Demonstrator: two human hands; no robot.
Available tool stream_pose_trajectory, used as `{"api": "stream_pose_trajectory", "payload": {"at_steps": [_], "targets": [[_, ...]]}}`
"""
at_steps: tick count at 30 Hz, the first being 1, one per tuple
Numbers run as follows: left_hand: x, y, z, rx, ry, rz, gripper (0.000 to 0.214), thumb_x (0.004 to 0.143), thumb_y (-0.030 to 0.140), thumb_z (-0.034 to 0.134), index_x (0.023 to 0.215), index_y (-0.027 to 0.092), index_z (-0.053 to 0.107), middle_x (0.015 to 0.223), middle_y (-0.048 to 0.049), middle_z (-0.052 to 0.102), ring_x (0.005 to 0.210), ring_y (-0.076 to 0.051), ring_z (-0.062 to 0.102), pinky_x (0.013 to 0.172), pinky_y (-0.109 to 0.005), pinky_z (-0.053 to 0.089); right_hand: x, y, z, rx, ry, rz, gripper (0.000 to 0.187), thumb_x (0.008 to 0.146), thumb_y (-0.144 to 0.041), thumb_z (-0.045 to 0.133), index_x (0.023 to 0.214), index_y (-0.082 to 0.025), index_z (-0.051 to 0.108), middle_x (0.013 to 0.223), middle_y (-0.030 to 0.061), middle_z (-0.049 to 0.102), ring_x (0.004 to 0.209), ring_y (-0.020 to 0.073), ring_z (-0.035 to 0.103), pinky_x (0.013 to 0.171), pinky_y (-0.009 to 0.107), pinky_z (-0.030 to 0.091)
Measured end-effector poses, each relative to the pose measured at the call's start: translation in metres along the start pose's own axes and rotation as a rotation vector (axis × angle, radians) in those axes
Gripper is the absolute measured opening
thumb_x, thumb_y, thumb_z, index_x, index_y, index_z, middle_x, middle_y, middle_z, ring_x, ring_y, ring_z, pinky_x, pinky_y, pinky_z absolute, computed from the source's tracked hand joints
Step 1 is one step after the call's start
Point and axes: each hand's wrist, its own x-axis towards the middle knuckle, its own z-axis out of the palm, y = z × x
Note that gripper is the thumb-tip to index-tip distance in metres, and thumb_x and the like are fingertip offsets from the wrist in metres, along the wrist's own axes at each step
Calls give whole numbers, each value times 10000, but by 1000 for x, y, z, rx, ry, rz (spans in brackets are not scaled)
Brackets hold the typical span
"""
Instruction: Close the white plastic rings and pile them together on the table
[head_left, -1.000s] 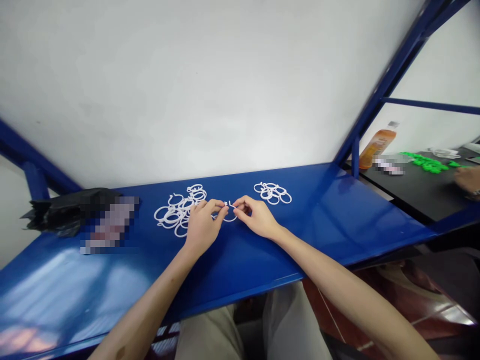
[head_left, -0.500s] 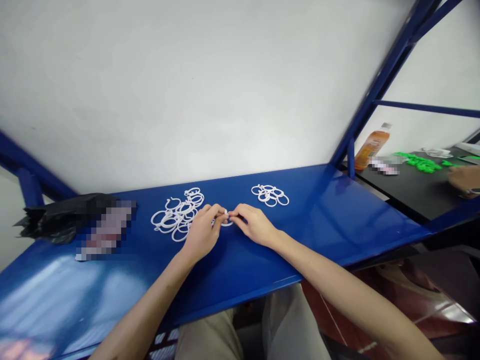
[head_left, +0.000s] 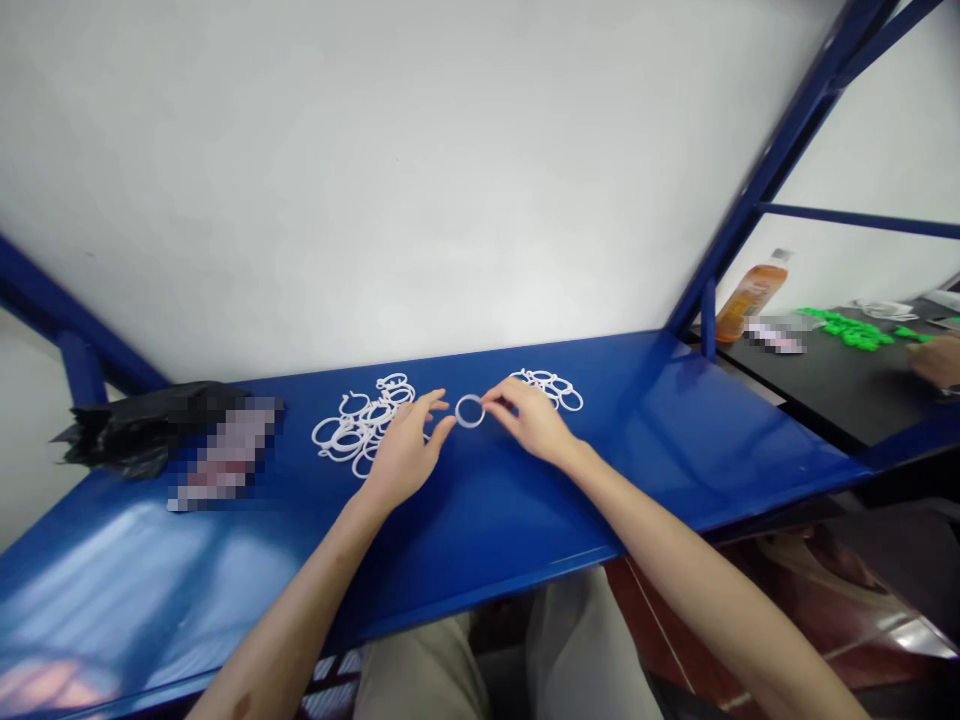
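My right hand [head_left: 534, 422] pinches a closed white plastic ring [head_left: 469, 411] by its right side, just above the blue table [head_left: 675, 440]. My left hand [head_left: 406, 447] is beside the ring on its left, fingers apart and holding nothing, its fingertips close to the ring. A pile of several open white rings [head_left: 358, 425] lies left of my left hand. A smaller group of white rings [head_left: 559, 388] lies behind my right hand.
A black bag [head_left: 127, 432] with a blurred patch sits at the table's left end. Blue frame posts rise at the right. Beyond them, a black bench holds an orange bottle [head_left: 750, 290] and green parts [head_left: 851, 327]; another person's hand [head_left: 937, 358] works there.
Both hands pressed the ring's ends together earlier. Now the ring is closed, my left hand has let go and opened, and my right hand carries the ring slightly right.
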Motion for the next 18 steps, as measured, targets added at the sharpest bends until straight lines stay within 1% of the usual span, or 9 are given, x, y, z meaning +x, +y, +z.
{"api": "stream_pose_trajectory", "payload": {"at_steps": [1, 2, 3, 6, 9, 12, 15, 18], "targets": [[1, -3, -3, 82, 9, 14, 364, 950, 345, 490, 1266, 193, 583, 1154, -88, 711, 1060, -260, 618, 950, -433, 490, 6, 10, -8, -56, 73, 62, 107, 960, -259, 605, 975, -205, 697, 932, 49, 706, 846, 171, 647, 793, 299, 503], [2, -6, -7, 170, -4, 34, 328, 942, 299, 473, 1213, 185, 620, 1161, -97, 704, 1104, -282, 591, 982, -459, 466, 11, 21, -17, -116, 117, 124, 98, 947, -249, 617, 965, -203, 701, 926, 50, 713, 836, 174, 650, 786, 299, 501], [3, -9, -10, 249, -34, 48, 309, 925, 244, 461, 1162, 184, 649, 1154, -100, 703, 1125, -299, 571, 998, -476, 448, 17, 34, -26, -175, 129, 189, 83, 932, -231, 629, 939, -199, 706, 902, 45, 721, 817, 175, 652, 776, 297, 497], [1, -16, -18, 393, -144, 39, 335, 854, 153, 468, 1103, 204, 684, 1138, -94, 696, 1135, -319, 543, 985, -492, 429, 29, 70, -47, -274, 24, 335, 85, 913, -219, 635, 892, -197, 715, 869, 34, 744, 788, 169, 659, 753, 279, 485], [-3, -18, -19, 431, -212, 38, 339, 819, 136, 489, 1076, 223, 692, 1134, -85, 685, 1129, -314, 536, 962, -484, 418, 32, 95, -57, -346, -71, 430, 113, 922, -238, 620, 919, -195, 724, 886, 40, 754, 802, 165, 667, 749, 264, 479], [-4, -17, -17, 436, -241, 57, 275, 835, 147, 492, 1008, 225, 691, 1091, -81, 690, 1084, -303, 540, 926, -469, 403, 28, 104, -59, -393, -132, 457, 125, 920, -239, 615, 939, -192, 730, 895, 44, 755, 815, 166, 670, 741, 254, 471], [-3, -15, -16, 435, -255, 62, 174, 900, 243, 498, 907, 223, 671, 1003, -81, 698, 1037, -304, 538, 892, -466, 378, 26, 104, -59, -451, -155, 413, 136, 916, -231, 611, 935, -185, 738, 921, 59, 738, 836, 170, 659, 768, 257, 465], [-1, -10, -16, 392, -265, 45, 189, 931, 306, 501, 831, 228, 642, 920, -63, 705, 1004, -296, 545, 885, -465, 349, 25, 101, -62, -499, -166, 379, 169, 931, -242, 586, 934, -184, 745, 929, 67, 708, 842, 170, 639, 804, 266, 460]]}}
